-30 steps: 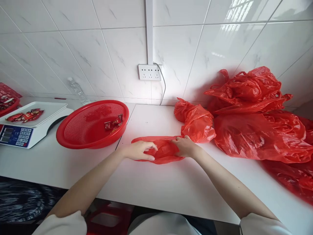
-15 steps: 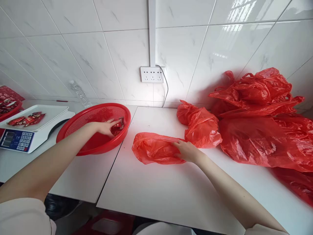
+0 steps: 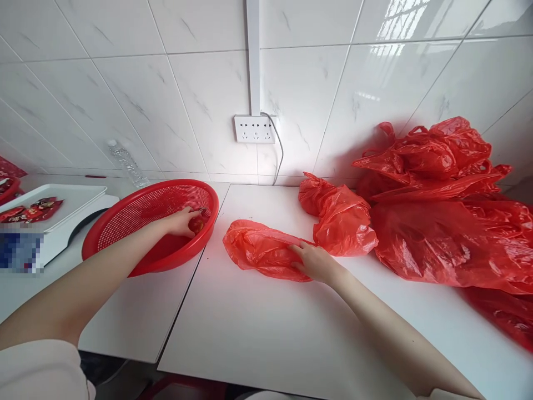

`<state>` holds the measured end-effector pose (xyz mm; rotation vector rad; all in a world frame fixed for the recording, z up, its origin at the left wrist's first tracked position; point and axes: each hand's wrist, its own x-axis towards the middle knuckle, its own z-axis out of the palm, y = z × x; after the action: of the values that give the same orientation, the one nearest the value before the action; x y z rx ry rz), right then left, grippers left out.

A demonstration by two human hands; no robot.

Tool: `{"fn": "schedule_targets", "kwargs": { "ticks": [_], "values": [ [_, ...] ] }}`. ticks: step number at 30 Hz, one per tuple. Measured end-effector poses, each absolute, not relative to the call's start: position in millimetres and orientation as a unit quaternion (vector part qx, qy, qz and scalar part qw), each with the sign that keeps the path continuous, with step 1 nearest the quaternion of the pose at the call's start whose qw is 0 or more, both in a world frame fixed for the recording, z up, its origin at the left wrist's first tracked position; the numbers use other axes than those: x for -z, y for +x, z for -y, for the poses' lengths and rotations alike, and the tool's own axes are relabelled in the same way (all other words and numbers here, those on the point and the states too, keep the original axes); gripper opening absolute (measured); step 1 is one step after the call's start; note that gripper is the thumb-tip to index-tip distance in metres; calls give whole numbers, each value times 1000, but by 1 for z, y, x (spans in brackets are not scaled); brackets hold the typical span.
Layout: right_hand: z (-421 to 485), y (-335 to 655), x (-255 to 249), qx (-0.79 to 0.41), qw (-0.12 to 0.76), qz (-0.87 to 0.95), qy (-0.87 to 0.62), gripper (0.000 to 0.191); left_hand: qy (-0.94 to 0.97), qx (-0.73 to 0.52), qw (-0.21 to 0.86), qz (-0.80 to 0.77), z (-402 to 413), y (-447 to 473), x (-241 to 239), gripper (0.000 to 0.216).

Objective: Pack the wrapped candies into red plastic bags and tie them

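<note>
Here it is, the red plastic bag [image 3: 256, 253], thin, shiny and crumpled, stretched out low across the white table [image 3: 245, 333], its mouth slack, its right end right at my touch! Over to its left sits the red basket [image 3: 125, 218], wide and round, fine holes pierced through its walls, the rim thick and smooth. And inside, up against the right side, a small red packet [image 3: 197, 224], partly hidden by my reach!
</note>
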<state>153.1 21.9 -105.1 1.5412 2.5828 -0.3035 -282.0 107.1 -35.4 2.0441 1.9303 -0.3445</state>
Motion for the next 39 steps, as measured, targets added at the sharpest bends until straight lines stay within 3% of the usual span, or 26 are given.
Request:
{"fn": "schedule_targets", "kwargs": {
  "ticks": [9,17,19,23,27,29,32,36,39],
  "values": [
    [-23,149,111,72,69,-848,521,44,569,18,336,-751,-115,-268,30,42],
    [-20,147,112,47,65,-844,530,42,509,8,359,-783,-126,-260,29,38],
    [-20,147,112,45,62,-844,531,42,504,-55,357,-784,-123,-264,13,45],
    [-21,146,115,42,54,-846,529,43,510,-299,320,-740,-101,-257,-36,61],
    [-21,147,116,41,52,-849,525,43,586,-431,321,-607,-63,-207,-73,57],
    [-21,148,116,40,53,-850,522,44,638,-390,380,-545,-47,-169,-73,52],
    [-21,149,113,40,58,-854,515,45,756,-197,426,-457,-37,-113,-48,48],
    [-19,149,109,45,58,-859,507,42,835,5,347,-427,-50,-69,12,48],
    [-18,149,108,43,61,-859,507,39,826,32,274,-492,-55,-61,44,64]
  ]
}}
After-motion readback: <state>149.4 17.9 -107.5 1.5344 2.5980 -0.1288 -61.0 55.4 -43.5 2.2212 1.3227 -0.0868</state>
